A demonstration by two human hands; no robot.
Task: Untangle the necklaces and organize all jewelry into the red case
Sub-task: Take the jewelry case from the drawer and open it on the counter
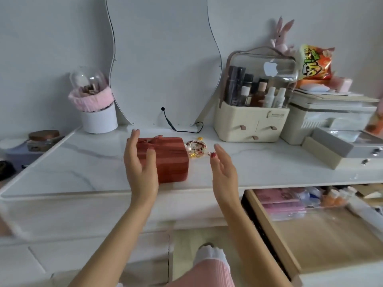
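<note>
- Two bare hands are held above a white marble-look vanity top [259, 164], palms turned toward each other; nothing is gripped by either.
- Fingers of the left hand [141, 164] are straight and relaxed, in front of the closed red case [167, 156]; whether the case is touched cannot be told.
- Fingers of the right hand [224, 168] are likewise loose and spread.
- A tangled pile of jewelry [196, 149] lies between the two hands, just beyond the right fingertips, beside the case's right side.
- Chains could be knotted tighter or snapped if the pile is pulled apart hastily.
- Small pieces could be knocked off the front edge into the open drawer [310, 224] below the right hand.
</note>
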